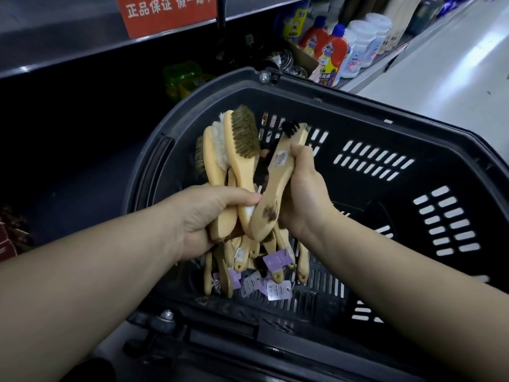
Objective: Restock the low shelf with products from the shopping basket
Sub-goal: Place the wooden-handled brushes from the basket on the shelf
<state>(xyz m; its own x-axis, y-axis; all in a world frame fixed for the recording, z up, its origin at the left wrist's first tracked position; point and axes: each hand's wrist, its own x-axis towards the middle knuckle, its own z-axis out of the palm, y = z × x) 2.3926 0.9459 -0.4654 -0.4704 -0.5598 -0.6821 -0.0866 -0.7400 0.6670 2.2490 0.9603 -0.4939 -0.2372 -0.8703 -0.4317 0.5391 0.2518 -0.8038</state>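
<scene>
We were at the gathering step, lifting stock out before any of it reached the low shelf (68, 166). Our left hand (209, 216) was closed round a bundle of wooden brushes (239, 150), bristle heads up and handles down, held over the shopping basket (358, 111). Our right hand (303, 199) gripped one more brush with black bristles (278, 183), pressed against the side of the bundle. More loose brushes (248, 271) with purple tags (276, 259) lay on the basket floor beneath our hands.

As we judged it, the next move called for squaring that single brush into the bundle so nothing slipped, then swinging the lot left into the dark, low bay. A grip that full could easily shed a brush on the way.

The shelf bay was dim and its depth was hard to read. Green packets (184, 78) and round tins (283, 60) sat further along it. A red sign (168, 12) hung on the shelf edge above. Red and white bottles (330, 48) lined the shelf to the right, beside a pale shop floor (454, 78).
</scene>
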